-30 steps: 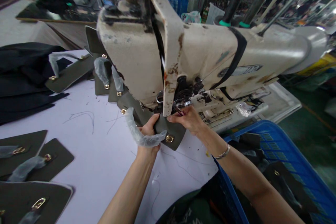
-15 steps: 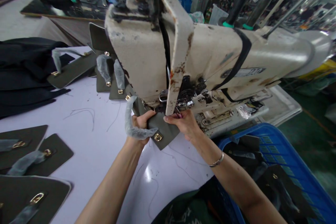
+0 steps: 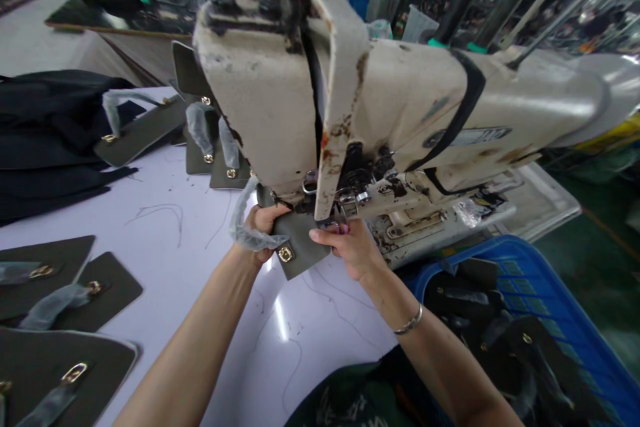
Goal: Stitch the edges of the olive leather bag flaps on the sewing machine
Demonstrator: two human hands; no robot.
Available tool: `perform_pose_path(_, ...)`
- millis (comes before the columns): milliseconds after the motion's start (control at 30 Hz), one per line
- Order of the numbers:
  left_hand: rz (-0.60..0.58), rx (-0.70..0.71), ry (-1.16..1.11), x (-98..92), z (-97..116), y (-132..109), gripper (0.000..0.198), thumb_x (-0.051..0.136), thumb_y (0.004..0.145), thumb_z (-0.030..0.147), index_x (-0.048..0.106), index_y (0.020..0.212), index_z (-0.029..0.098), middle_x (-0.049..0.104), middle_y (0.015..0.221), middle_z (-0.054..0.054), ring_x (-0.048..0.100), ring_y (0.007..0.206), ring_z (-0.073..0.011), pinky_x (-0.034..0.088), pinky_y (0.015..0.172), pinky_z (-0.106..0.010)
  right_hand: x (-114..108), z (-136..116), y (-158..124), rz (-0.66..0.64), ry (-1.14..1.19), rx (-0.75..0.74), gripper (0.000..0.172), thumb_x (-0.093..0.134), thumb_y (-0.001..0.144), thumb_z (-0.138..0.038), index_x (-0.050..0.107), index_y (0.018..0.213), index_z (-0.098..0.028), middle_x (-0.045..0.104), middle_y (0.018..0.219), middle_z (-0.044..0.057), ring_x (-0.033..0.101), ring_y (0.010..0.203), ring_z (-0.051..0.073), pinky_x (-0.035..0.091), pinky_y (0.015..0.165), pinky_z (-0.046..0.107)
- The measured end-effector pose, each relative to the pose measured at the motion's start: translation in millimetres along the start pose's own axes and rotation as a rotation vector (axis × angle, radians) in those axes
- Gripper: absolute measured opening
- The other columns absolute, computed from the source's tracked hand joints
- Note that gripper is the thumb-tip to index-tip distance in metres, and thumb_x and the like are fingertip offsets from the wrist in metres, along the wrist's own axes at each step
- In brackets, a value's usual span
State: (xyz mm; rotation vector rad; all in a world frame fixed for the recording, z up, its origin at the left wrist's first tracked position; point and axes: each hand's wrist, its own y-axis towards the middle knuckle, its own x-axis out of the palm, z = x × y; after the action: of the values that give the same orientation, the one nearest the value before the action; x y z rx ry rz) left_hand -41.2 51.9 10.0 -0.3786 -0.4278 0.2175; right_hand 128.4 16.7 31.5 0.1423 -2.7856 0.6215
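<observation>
A dark olive bag panel (image 3: 306,240) lies under the head of the sewing machine (image 3: 265,93). Its handle (image 3: 241,223), wrapped in clear plastic, loops over my left wrist, fixed by a gold buckle (image 3: 285,253). My left hand (image 3: 263,223) grips the panel's left edge, thumb on top and close to the presser area. At the right edge, my right hand (image 3: 353,247) rests its thumb by the panel. Small scissors (image 3: 341,223) with pink handles are tucked in the right hand's fingers, blades pointing up toward the machine. The needle is hidden behind the machine's guard.
More olive panels (image 3: 107,287) with wrapped handles lie on the white table (image 3: 175,267) at left and behind. Black fabric (image 3: 50,120) is heaped at far left. A blue basket (image 3: 555,287) holding similar pieces stands at right. Loose threads are scattered about.
The panel and my left hand have shifted slightly left. My right hand has turned a little, and the scissors' blades now show more plainly above its fingers.
</observation>
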Motion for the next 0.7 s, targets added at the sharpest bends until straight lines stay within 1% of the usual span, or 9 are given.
perform_pose_path(100, -0.072, -0.04, 0.006, 2.6, 10, -1, 0.037, 0.082, 0.048, 0.022, 0.075, 0.083, 0.013, 0.077, 0.083, -0.012, 0.075, 0.086, -0.0392, 0.067, 0.067, -0.045, 5, 7, 6, 0.045, -0.104, -0.121, 0.047, 0.089, 0.057, -0.031, 0.044, 0.052, -0.018, 0.04, 0.054, -0.007, 0.03, 0.053, 0.006, 0.022, 0.051, 0.024)
perform_pose_path(200, -0.058, -0.047, 0.031, 7.3, 21, -4, 0.032, 0.081, 0.046, 0.022, 0.072, 0.076, 0.014, 0.076, 0.076, -0.011, 0.074, 0.09, -0.0403, 0.067, 0.069, -0.046, 8, 11, 8, 0.077, -0.117, -0.166, 0.039, 0.087, 0.062, -0.031, 0.051, 0.056, -0.017, 0.045, 0.057, -0.005, 0.033, 0.055, 0.007, 0.024, 0.053, 0.024)
perform_pose_path(267, -0.019, -0.067, 0.075, 10.6, 27, -7, 0.029, 0.08, 0.047, 0.023, 0.071, 0.074, 0.016, 0.073, 0.072, -0.01, 0.074, 0.092, -0.0402, 0.067, 0.069, -0.044, 7, 11, 5, 0.081, -0.029, -0.119, 0.037, 0.087, 0.062, -0.034, 0.054, 0.062, -0.017, 0.046, 0.057, -0.006, 0.029, 0.051, 0.005, 0.021, 0.049, 0.023)
perform_pose_path(333, 0.004, -0.073, 0.115, 11.9, 29, -8, 0.029, 0.081, 0.049, 0.025, 0.071, 0.074, 0.016, 0.072, 0.071, -0.008, 0.073, 0.095, -0.0397, 0.067, 0.069, -0.042, 4, 12, -2, 0.075, 0.073, -0.03, 0.042, 0.086, 0.065, -0.043, 0.053, 0.063, -0.017, 0.048, 0.056, -0.006, 0.022, 0.047, 0.004, 0.013, 0.045, 0.023)
perform_pose_path(467, -0.048, -0.02, 0.072, 4.7, 21, 1, 0.037, 0.085, 0.048, 0.021, 0.073, 0.082, 0.017, 0.076, 0.083, -0.009, 0.072, 0.103, -0.041, 0.067, 0.076, -0.042, -8, 14, -17, 0.01, 0.134, 0.084, 0.051, 0.071, 0.079, -0.062, 0.06, 0.067, -0.014, 0.064, 0.061, 0.004, 0.017, 0.039, 0.001, 0.003, 0.043, 0.025)
perform_pose_path(533, -0.087, -0.033, 0.029, -1.1, 15, 9, 0.041, 0.086, 0.049, 0.018, 0.074, 0.088, 0.015, 0.077, 0.09, -0.012, 0.071, 0.106, -0.0427, 0.066, 0.08, -0.044, -11, 15, -23, -0.03, 0.13, 0.118, 0.053, 0.067, 0.082, -0.064, 0.061, 0.068, -0.013, 0.069, 0.064, 0.007, 0.017, 0.036, 0.001, 0.002, 0.042, 0.026)
perform_pose_path(600, -0.106, -0.11, 0.01, -5.7, 10, 15, 0.043, 0.086, 0.051, 0.015, 0.074, 0.092, 0.013, 0.077, 0.092, -0.016, 0.07, 0.106, -0.0448, 0.065, 0.081, -0.046, -12, 13, -27, -0.065, 0.121, 0.15, 0.053, 0.068, 0.082, -0.065, 0.061, 0.068, -0.014, 0.072, 0.066, 0.009, 0.016, 0.035, 0.0, 0.001, 0.042, 0.026)
perform_pose_path(667, -0.087, -0.149, 0.006, -7.8, 9, 20, 0.041, 0.085, 0.052, 0.012, 0.074, 0.092, 0.011, 0.077, 0.091, -0.019, 0.07, 0.105, -0.0461, 0.065, 0.081, -0.049, -10, 11, -28, -0.104, 0.106, 0.17, 0.053, 0.072, 0.078, -0.064, 0.06, 0.068, -0.014, 0.073, 0.068, 0.009, 0.015, 0.035, 0.0, 0.001, 0.041, 0.025)
perform_pose_path(700, -0.06, -0.121, 0.005, -8.1, 9, 21, 0.04, 0.085, 0.052, 0.011, 0.074, 0.091, 0.011, 0.077, 0.09, -0.019, 0.07, 0.104, -0.0465, 0.065, 0.081, -0.05, -9, 10, -27, -0.123, 0.104, 0.177, 0.051, 0.075, 0.076, -0.063, 0.059, 0.069, -0.015, 0.074, 0.068, 0.009, 0.014, 0.035, 0.0, 0.001, 0.041, 0.025)
